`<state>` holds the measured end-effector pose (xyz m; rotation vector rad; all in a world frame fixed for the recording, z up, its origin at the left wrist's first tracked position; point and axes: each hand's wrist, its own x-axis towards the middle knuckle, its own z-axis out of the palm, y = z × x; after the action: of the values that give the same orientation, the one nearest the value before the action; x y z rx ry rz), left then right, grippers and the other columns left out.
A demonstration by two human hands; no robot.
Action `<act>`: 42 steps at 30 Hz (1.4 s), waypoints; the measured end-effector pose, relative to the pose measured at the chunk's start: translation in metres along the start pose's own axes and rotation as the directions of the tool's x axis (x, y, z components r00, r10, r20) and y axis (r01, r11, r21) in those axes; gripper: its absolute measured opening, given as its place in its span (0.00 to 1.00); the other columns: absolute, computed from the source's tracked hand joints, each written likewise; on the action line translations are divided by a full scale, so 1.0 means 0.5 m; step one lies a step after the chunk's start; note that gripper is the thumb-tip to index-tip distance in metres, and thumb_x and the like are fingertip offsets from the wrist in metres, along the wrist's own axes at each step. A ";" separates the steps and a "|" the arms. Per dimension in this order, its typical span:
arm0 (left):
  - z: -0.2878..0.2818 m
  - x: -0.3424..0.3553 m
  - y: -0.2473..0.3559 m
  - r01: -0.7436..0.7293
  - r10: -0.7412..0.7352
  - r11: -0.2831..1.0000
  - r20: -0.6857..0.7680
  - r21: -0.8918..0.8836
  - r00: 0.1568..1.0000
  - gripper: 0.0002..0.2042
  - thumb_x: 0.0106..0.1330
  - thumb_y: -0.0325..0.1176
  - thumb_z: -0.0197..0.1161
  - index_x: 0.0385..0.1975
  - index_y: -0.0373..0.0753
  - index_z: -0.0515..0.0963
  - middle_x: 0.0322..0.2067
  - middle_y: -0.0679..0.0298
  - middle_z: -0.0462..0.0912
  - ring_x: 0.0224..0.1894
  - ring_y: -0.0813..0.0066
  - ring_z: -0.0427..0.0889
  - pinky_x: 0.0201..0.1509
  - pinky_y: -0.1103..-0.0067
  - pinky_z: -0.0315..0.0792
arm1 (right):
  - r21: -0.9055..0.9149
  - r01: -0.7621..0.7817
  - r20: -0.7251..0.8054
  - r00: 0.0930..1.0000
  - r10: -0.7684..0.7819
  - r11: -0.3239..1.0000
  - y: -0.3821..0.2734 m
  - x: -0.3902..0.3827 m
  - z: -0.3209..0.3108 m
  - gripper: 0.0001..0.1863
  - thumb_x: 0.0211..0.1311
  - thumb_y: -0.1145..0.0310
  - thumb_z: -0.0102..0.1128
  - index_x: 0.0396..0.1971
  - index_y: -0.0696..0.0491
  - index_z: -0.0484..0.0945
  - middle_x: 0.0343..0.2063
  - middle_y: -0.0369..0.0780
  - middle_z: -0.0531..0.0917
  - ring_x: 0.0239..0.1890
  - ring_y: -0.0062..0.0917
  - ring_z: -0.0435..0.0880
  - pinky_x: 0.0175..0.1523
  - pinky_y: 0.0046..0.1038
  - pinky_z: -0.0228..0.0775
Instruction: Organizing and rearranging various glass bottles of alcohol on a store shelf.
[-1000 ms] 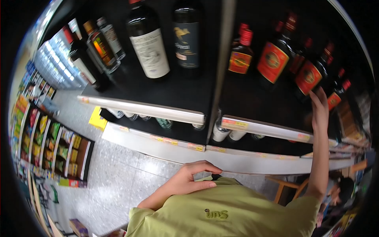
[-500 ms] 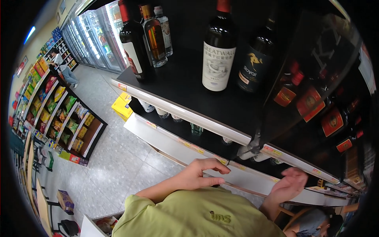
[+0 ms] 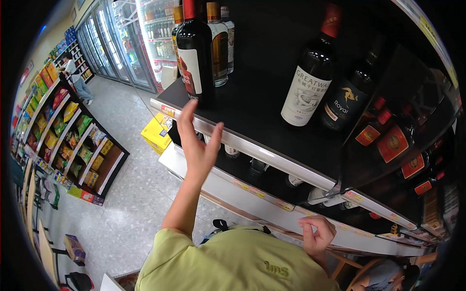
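Note:
My left hand (image 3: 199, 150) is raised at the shelf's front edge (image 3: 262, 157), fingers apart and empty, fingertips just below a dark bottle with a red-and-white label (image 3: 194, 72). Clustered behind it are amber and clear bottles (image 3: 218, 58). To the right stand a white-labelled wine bottle (image 3: 303, 97) and a bottle with a dark label and gold emblem (image 3: 340, 109). Red-labelled bottles (image 3: 392, 145) show past a dark, glossy divider. My right hand (image 3: 318, 233) hangs low before the lower shelf, its fingers curled with nothing visible in them.
A curved snack rack (image 3: 73, 145) and tiled floor (image 3: 126, 184) lie left; glass-door coolers (image 3: 111, 43) and a person (image 3: 77, 82) are beyond. A yellow box (image 3: 154, 136) sits beside the shelf. Another person (image 3: 383, 276) and wooden chair frames show at bottom right.
My right hand has come down from the red-labelled bottles and curled its fingers. My left hand has risen forward to the shelf edge. The view has swung leftward.

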<state>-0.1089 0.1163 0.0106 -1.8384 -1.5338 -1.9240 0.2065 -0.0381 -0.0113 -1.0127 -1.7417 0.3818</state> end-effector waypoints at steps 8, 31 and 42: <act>0.002 0.132 -0.089 0.046 -0.040 0.997 -0.097 0.059 0.995 0.42 0.56 0.37 0.76 0.68 0.37 0.59 0.63 0.49 0.67 0.64 0.56 0.70 0.66 0.63 0.65 | 0.002 -0.198 -0.051 0.979 0.198 0.980 -0.032 -0.056 0.048 0.05 0.64 0.77 0.57 0.29 0.62 0.79 0.25 0.43 0.84 0.24 0.23 0.82 0.32 0.22 0.74; 0.008 0.161 -0.075 -0.014 0.006 0.985 0.048 0.171 0.999 0.36 0.51 0.47 0.77 0.54 0.33 0.67 0.43 0.51 0.78 0.45 0.50 0.80 0.45 0.64 0.75 | 0.162 -0.451 0.001 0.890 0.456 0.878 -0.076 -0.053 0.131 0.09 0.69 0.74 0.55 0.31 0.64 0.77 0.27 0.43 0.85 0.27 0.21 0.82 0.36 0.22 0.77; 0.020 0.186 -0.065 0.022 -0.065 0.980 0.214 0.200 0.975 0.34 0.53 0.51 0.75 0.51 0.34 0.68 0.40 0.51 0.82 0.39 0.50 0.84 0.43 0.65 0.77 | 0.247 -0.485 0.046 0.871 0.489 0.839 -0.062 -0.041 0.152 0.07 0.67 0.76 0.57 0.30 0.64 0.79 0.27 0.42 0.86 0.27 0.21 0.84 0.36 0.22 0.77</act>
<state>-0.1490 0.1907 0.0622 -1.9987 -1.7696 -1.5601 0.1273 -0.0568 -0.0346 -1.2609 -1.3536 0.8926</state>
